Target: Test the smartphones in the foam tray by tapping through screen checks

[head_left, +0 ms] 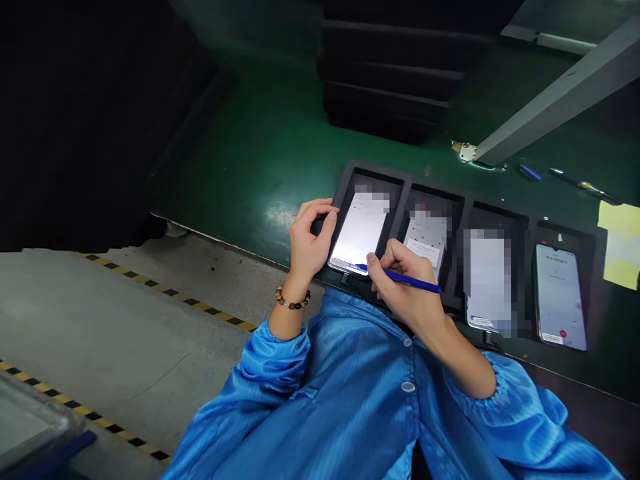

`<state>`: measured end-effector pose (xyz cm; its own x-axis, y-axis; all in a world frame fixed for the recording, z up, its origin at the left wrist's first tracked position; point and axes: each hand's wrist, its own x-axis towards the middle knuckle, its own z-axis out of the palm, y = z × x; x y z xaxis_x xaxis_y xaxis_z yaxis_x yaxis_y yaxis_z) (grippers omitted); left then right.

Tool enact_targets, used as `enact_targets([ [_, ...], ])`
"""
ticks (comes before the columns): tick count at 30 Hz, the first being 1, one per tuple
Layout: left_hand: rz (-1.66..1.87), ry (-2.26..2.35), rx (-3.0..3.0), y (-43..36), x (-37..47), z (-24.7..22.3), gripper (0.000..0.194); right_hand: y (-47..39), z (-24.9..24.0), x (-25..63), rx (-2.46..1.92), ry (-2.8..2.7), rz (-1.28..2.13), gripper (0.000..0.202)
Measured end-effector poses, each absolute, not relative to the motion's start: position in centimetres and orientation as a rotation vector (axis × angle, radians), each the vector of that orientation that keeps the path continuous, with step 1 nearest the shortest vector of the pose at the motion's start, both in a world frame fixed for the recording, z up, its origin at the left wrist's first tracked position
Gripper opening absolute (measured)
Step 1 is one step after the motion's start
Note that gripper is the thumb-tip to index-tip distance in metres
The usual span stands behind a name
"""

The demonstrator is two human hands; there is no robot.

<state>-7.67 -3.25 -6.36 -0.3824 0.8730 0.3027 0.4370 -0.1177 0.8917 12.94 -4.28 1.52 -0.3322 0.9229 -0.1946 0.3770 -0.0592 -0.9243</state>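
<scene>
My right hand [407,273] grips a blue pen [413,282], its tip at the lower edge of the leftmost smartphone [361,230]. That phone's screen is lit white, and it lies in a slot of a black tray [407,180]. Beside the tray's left edge rests my left hand [313,237], fingers curved and apart, with the fingertips by the phone's side. Partly behind my right hand, a second smartphone [427,237] shows a pop-up box. Two more lit phones, a third smartphone [487,277] and a fourth smartphone [560,293], sit further right in the tray.
A grey metal post [555,97] rises from the green table [240,160] at the upper right. Near its foot lie a blue cap [530,173], a pen [583,185] and yellow sticky notes [620,243]. Black stacked trays [390,80] stand at the back.
</scene>
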Motion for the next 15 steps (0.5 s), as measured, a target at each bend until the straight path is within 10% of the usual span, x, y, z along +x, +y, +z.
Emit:
enact_targets([
  [15,1.504,1.768,1.456,-3.34,-7.69,-6.31,0.015,-4.69,1.3,12.77,-1.364,-1.75,1.391,0.041],
])
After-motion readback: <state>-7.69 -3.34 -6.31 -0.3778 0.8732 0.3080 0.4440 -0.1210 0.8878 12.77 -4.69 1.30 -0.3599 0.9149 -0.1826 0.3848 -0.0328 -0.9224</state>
